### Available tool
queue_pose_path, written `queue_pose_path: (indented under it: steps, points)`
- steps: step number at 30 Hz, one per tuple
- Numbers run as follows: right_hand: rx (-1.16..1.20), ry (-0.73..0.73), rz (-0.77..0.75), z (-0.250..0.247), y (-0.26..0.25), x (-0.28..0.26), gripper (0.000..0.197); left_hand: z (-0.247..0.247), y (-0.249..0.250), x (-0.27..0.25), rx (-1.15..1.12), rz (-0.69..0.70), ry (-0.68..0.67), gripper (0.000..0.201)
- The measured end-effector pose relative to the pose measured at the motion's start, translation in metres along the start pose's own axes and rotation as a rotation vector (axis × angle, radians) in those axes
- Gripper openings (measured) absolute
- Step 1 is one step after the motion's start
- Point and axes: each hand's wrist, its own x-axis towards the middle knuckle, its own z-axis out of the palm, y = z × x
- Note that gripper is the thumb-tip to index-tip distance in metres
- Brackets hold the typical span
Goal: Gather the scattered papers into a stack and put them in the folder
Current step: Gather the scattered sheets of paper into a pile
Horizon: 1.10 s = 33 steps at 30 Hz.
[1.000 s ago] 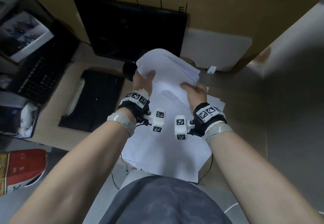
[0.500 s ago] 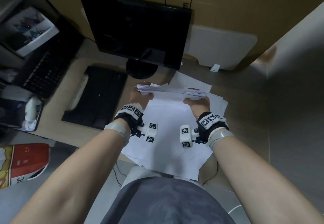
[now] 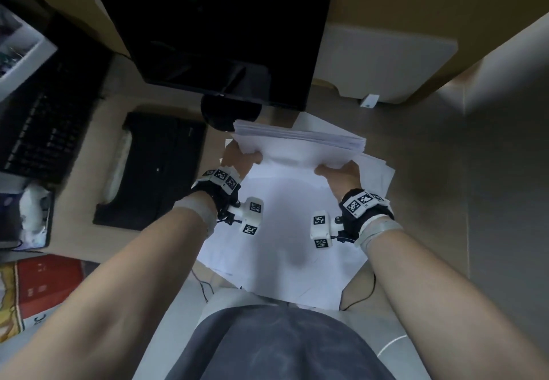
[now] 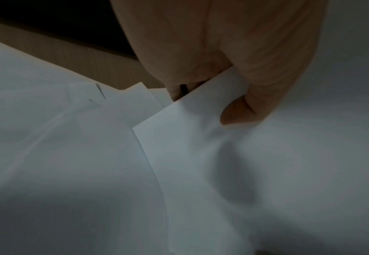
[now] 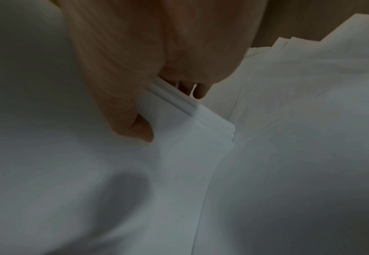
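Both hands hold a gathered sheaf of white papers (image 3: 300,144) just above the bench (image 3: 421,153), in front of the black monitor (image 3: 214,31). The left hand (image 3: 240,159) pinches the sheaf's left corner, thumb on top and fingers beneath; the right hand (image 3: 341,176) grips the right corner the same way. More loose sheets (image 3: 282,243) lie fanned on the bench beneath, some overhanging the near edge. The black folder (image 3: 151,168) lies flat to the left, near the papers but apart from them, beside a keyboard (image 3: 44,130).

The main risks, as I judge them: the right wrist view shows the sheaf's edges (image 5: 190,107) stepped rather than flush, so the corner pinches could let inner sheets slide out if the bundle tilts. The sheaf also sags between the hands, which could crease it. The overhanging sheets could be dragged off the bench by a forearm or the wrist cameras. Whether the folder is open is hard to tell; feeding an uneven stack in could catch its edges.
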Motion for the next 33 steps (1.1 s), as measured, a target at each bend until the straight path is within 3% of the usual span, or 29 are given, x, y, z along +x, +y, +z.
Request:
queue_pose_path:
  steps: [3, 4, 7, 11, 14, 17, 18, 20, 23, 28, 33]
  points:
    - [0.018, 0.043, -0.009, 0.008, -0.009, 0.005, 0.021, 0.004, 0.010, 0.012, 0.032, 0.040, -0.036, 0.026]
    - [0.047, 0.040, -0.038, 0.011, -0.014, 0.006, 0.013, 0.005, 0.014, 0.015, 0.001, 0.040, -0.019, 0.028]
    - [0.086, 0.064, -0.101, 0.019, -0.024, 0.013, 0.027, 0.007, 0.027, 0.017, -0.189, 0.029, 0.059, 0.026]
    - [0.140, 0.063, -0.219, 0.028, -0.046, 0.011, 0.022, 0.009, 0.051, 0.007, -0.310, 0.089, 0.166, 0.019]
    - [0.179, 0.034, -0.254, 0.030, -0.041, 0.007, 0.019, 0.003, 0.042, 0.001, -0.379, 0.073, 0.199, 0.029]
    - [0.136, -0.012, -0.146, 0.027, -0.005, 0.010, 0.007, 0.007, 0.008, -0.012, -0.279, -0.013, 0.119, 0.028]
    - [0.079, -0.042, -0.100, 0.025, 0.009, 0.011, 0.012, 0.010, -0.002, -0.018, -0.249, -0.044, 0.094, 0.021]
    - [-0.001, -0.091, -0.051, 0.022, 0.028, 0.012, 0.021, 0.018, -0.016, -0.027, -0.234, -0.075, 0.124, 0.027]
    - [0.023, -0.086, -0.094, 0.015, 0.029, 0.009, 0.008, 0.025, -0.013, -0.037, -0.304, -0.093, 0.179, 0.023]
    - [-0.043, -0.136, -0.193, -0.006, 0.031, -0.002, 0.024, 0.030, -0.008, -0.059, -0.348, -0.031, 0.202, 0.038]
    - [-0.177, -0.183, -0.192, -0.013, 0.060, 0.000, 0.033, 0.043, -0.047, -0.081, -0.272, -0.122, 0.159, 0.016]
